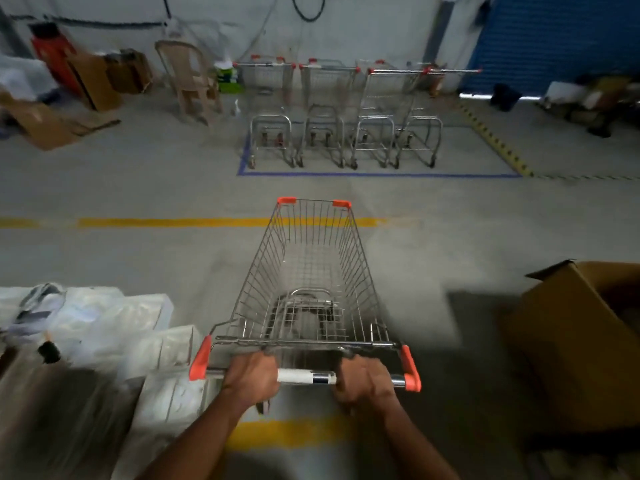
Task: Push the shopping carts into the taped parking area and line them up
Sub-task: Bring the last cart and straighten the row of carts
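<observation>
On the concrete floor | wire cart [308, 271], orange corners, empty | handle [306, 376] gripped by left hand [251, 377] and right hand [363, 379]

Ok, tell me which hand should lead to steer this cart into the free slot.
Probably the left hand: both it and the right hand grip the cart handle, and the open space in the blue taped area lies right of the parked carts.
</observation>
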The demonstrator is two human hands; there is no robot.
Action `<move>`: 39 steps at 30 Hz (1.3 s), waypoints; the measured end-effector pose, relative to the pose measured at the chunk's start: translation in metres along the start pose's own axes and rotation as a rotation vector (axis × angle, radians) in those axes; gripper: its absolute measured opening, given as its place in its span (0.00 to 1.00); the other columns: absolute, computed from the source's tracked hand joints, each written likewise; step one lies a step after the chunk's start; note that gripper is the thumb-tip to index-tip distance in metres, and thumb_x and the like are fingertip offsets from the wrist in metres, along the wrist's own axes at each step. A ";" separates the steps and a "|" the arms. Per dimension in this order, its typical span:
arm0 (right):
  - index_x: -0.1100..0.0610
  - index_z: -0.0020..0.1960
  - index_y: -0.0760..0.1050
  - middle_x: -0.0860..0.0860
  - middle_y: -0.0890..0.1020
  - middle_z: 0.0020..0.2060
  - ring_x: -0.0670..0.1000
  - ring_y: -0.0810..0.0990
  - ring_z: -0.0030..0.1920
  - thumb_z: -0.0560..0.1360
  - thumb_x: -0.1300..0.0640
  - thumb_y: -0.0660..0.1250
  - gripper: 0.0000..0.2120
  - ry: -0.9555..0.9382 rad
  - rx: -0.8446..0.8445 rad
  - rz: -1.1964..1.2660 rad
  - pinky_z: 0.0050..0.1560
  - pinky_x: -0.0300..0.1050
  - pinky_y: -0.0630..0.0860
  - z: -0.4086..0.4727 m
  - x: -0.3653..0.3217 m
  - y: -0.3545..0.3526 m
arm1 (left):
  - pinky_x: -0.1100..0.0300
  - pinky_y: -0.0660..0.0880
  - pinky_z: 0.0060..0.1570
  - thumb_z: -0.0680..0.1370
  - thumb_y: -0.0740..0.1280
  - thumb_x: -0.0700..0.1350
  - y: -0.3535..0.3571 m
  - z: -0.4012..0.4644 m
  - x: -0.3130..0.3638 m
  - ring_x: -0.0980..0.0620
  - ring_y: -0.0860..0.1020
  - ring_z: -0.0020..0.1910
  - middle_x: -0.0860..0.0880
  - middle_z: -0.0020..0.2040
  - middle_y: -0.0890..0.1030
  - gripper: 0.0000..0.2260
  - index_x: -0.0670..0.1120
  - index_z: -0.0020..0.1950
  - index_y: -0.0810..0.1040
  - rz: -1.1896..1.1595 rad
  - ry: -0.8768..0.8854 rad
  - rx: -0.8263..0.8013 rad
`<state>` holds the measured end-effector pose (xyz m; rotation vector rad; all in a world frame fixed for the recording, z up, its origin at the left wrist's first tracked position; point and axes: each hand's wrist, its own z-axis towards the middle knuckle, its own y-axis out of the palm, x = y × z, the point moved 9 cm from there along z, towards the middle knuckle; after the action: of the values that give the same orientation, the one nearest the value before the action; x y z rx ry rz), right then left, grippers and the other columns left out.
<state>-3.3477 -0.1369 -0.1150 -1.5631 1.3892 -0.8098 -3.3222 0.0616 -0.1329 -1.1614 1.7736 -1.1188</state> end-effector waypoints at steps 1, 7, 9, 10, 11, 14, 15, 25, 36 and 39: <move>0.53 0.52 0.78 0.54 0.85 0.49 0.59 0.85 0.48 0.73 0.40 0.61 0.19 0.023 -0.004 0.005 0.50 0.51 0.80 0.005 0.005 -0.002 | 0.56 0.79 0.46 0.73 0.66 0.55 -0.003 0.007 0.002 0.48 0.83 0.46 0.50 0.48 0.84 0.15 0.48 0.53 0.82 0.004 0.020 0.011; 0.52 0.52 0.78 0.53 0.85 0.49 0.59 0.85 0.48 0.72 0.38 0.63 0.19 0.124 -0.013 0.047 0.49 0.53 0.82 0.035 0.018 -0.012 | 0.54 0.78 0.48 0.75 0.65 0.53 -0.020 0.045 0.000 0.46 0.83 0.49 0.47 0.52 0.84 0.15 0.47 0.57 0.82 0.043 0.100 0.067; 0.53 0.52 0.78 0.54 0.85 0.48 0.59 0.85 0.48 0.74 0.39 0.63 0.18 0.145 -0.023 0.063 0.50 0.52 0.81 0.041 0.020 -0.016 | 0.54 0.78 0.49 0.76 0.65 0.53 -0.021 0.058 -0.002 0.45 0.84 0.49 0.47 0.52 0.84 0.16 0.47 0.57 0.82 0.047 0.125 0.064; 0.53 0.51 0.78 0.54 0.85 0.48 0.59 0.85 0.48 0.74 0.40 0.64 0.17 0.158 -0.028 0.073 0.50 0.51 0.81 0.044 0.023 -0.018 | 0.54 0.78 0.49 0.75 0.65 0.53 -0.023 0.065 -0.004 0.45 0.84 0.50 0.46 0.52 0.84 0.16 0.47 0.57 0.82 0.048 0.138 0.069; 0.53 0.50 0.78 0.54 0.84 0.47 0.58 0.85 0.48 0.75 0.41 0.64 0.16 0.170 -0.032 0.088 0.51 0.51 0.80 0.049 0.026 -0.019 | 0.54 0.78 0.49 0.75 0.65 0.53 -0.025 0.074 -0.005 0.45 0.84 0.49 0.46 0.52 0.84 0.16 0.47 0.57 0.82 0.047 0.152 0.072; 0.53 0.51 0.78 0.54 0.84 0.49 0.58 0.84 0.49 0.76 0.39 0.63 0.17 0.207 -0.018 0.127 0.52 0.51 0.80 0.068 0.037 -0.025 | 0.55 0.79 0.48 0.74 0.66 0.53 -0.030 0.105 -0.010 0.45 0.84 0.47 0.48 0.50 0.84 0.16 0.47 0.56 0.83 0.026 0.199 0.075; 0.53 0.52 0.77 0.54 0.83 0.50 0.58 0.84 0.49 0.76 0.38 0.63 0.18 0.221 -0.006 0.129 0.52 0.51 0.80 0.076 0.041 -0.029 | 0.55 0.78 0.47 0.74 0.66 0.54 -0.034 0.116 -0.012 0.46 0.84 0.47 0.49 0.50 0.84 0.16 0.47 0.57 0.83 0.028 0.213 0.076; 0.53 0.53 0.77 0.53 0.83 0.50 0.56 0.83 0.50 0.74 0.29 0.60 0.28 0.236 0.099 0.126 0.50 0.50 0.77 0.190 0.086 -0.092 | 0.54 0.79 0.49 0.73 0.68 0.54 -0.106 0.266 -0.029 0.46 0.83 0.47 0.48 0.48 0.85 0.15 0.47 0.54 0.83 0.076 0.307 0.111; 0.53 0.48 0.78 0.52 0.83 0.44 0.56 0.83 0.45 0.77 0.39 0.58 0.19 0.327 0.176 0.193 0.44 0.48 0.76 0.309 0.166 -0.163 | 0.55 0.75 0.49 0.74 0.66 0.54 -0.178 0.422 -0.021 0.45 0.83 0.48 0.47 0.48 0.85 0.14 0.47 0.53 0.82 0.127 0.345 0.102; 0.52 0.48 0.78 0.53 0.83 0.44 0.56 0.83 0.45 0.76 0.42 0.59 0.16 0.356 0.149 0.191 0.44 0.48 0.76 0.334 0.188 -0.177 | 0.55 0.77 0.48 0.74 0.65 0.54 -0.191 0.458 -0.017 0.46 0.83 0.46 0.48 0.47 0.85 0.13 0.48 0.53 0.81 0.123 0.353 0.095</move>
<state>-2.9439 -0.2607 -0.1055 -1.1891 1.6599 -1.0826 -2.8491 -0.0878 -0.1171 -0.8227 1.9995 -1.3811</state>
